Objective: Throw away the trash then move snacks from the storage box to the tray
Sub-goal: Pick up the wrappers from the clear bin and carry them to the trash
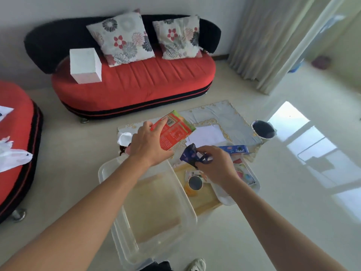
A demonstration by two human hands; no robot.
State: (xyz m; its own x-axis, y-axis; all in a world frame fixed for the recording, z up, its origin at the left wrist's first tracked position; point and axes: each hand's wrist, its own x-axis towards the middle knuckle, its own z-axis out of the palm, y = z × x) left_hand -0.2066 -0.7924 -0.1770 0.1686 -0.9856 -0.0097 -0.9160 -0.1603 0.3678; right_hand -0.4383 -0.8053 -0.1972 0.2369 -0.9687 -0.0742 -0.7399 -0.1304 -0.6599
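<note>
Left hand (pixel 150 143) is raised over the far rim of the clear box (pixel 192 212), fingers and thumb clamped on the near end of a red-green pack (pixel 172 132). The pack's long axis runs away from the person, leaning slightly right. Its free end points toward the sofa (pixel 132 89) and its barcode side faces the camera. Right hand (pixel 216 165) hovers over the gap between box and tray (pixel 224 200), fingertips pinching a crumpled dark blue wrapper (pixel 192 154). The wrapper sticks out left and up from the fingers, just beside the pack's near corner; can't tell if they touch. The box's long axis runs near to far, and its near edge reaches almost to the shoe (pixel 197 265) at the bottom of the view. The box's right rim sits just beside a can (pixel 195 182), with the tray right of that. The tray holds colourful packs, partly hidden by the right wrist. A blue carton (pixel 234 149) lies just beyond the tray, long axis left-right. A cloth (pixel 214 114) spreads beyond the hands with white paper (pixel 207 134) on it. A dark-lined bin (pixel 262 130) stands at the cloth's right edge, tilted, mouth toward the camera. Glossy floor (pixel 293 222) stretches right of the tray, and more floor lies left of the box up to the second red seat (pixel 17 143). A strip of floor separates the cloth from the sofa front.
</note>
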